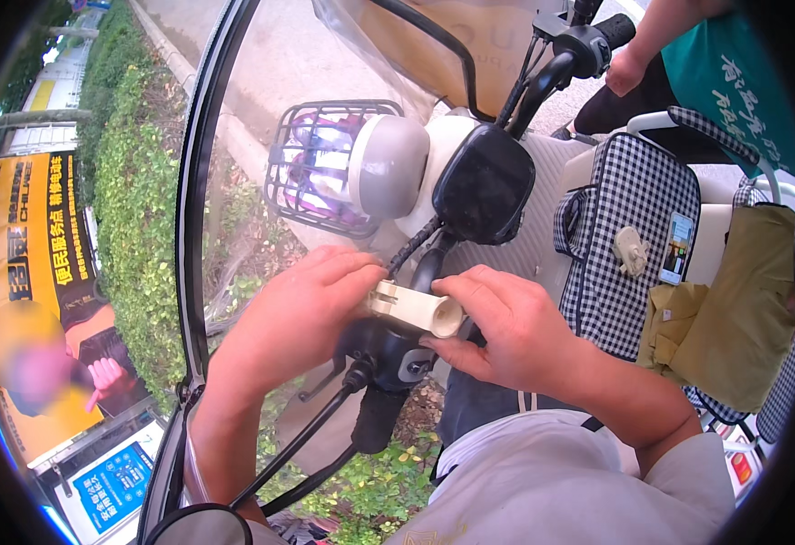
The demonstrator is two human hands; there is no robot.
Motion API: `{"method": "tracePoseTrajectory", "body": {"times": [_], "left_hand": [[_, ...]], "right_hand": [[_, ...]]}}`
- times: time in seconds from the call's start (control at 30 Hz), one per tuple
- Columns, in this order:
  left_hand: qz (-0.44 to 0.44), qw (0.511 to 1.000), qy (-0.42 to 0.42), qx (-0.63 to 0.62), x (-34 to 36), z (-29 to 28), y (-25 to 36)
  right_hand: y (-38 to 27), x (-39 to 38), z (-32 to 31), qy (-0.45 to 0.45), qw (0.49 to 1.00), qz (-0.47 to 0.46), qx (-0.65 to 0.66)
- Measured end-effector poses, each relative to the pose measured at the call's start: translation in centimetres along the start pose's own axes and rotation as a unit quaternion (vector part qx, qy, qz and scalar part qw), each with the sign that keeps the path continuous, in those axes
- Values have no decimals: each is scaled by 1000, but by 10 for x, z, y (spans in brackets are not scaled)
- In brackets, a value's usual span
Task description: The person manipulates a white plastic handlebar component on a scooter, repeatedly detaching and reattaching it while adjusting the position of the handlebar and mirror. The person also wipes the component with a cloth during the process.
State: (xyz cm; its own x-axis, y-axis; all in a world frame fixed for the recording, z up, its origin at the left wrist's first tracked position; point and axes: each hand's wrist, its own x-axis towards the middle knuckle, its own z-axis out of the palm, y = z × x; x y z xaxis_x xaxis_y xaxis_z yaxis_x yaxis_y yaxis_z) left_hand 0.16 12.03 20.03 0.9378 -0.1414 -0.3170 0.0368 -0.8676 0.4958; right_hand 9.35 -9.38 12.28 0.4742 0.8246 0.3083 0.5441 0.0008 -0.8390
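Between my two hands is a cream plastic fitting (pixel 416 308) with a slotted left end and a round hollow opening at its right end. My left hand (pixel 302 295) is closed on the slotted end; its fingertips are partly hidden. At the other end, the index finger and thumb of my right hand (pixel 516 322) pinch around the opening. The fitting is held just over the handlebar (pixel 431 263) of a small vehicle, near the black grip (pixel 379 421). I cannot tell whether it touches the bar. A similar cream part (pixel 631 252) lies on the checkered seat cushion (pixel 605 191).
A black display housing (pixel 485 184) and a wire basket (pixel 325 173) stand ahead. A phone (pixel 677 247) and olive cloth (pixel 734 313) rest on the seat at right. A clear windshield frame (pixel 196 182) rises at left. Another person's hand (pixel 626 74) is at upper right.
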Motion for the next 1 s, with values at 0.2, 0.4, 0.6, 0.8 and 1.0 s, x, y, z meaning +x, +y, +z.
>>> {"method": "tracePoseTrajectory", "body": {"times": [0.2, 0.4, 0.6, 0.8, 1.0], "left_hand": [[-7, 998, 61, 33, -5, 15, 2], [-18, 994, 82, 69, -10, 17, 8], [-3, 999, -1, -33, -2, -1, -2], [-33, 999, -9, -16, -5, 1, -4], [-14, 997, 75, 34, -5, 19, -1]], "right_hand": [[1, 2, 1, -10, 1000, -10, -27], [-4, 8, 3, -2, 1000, -23, -21], [4, 1, 14, 48, 998, -38, -8], [-4, 13, 8, 5, 999, -39, -36], [6, 4, -3, -15, 998, -40, -44]]}}
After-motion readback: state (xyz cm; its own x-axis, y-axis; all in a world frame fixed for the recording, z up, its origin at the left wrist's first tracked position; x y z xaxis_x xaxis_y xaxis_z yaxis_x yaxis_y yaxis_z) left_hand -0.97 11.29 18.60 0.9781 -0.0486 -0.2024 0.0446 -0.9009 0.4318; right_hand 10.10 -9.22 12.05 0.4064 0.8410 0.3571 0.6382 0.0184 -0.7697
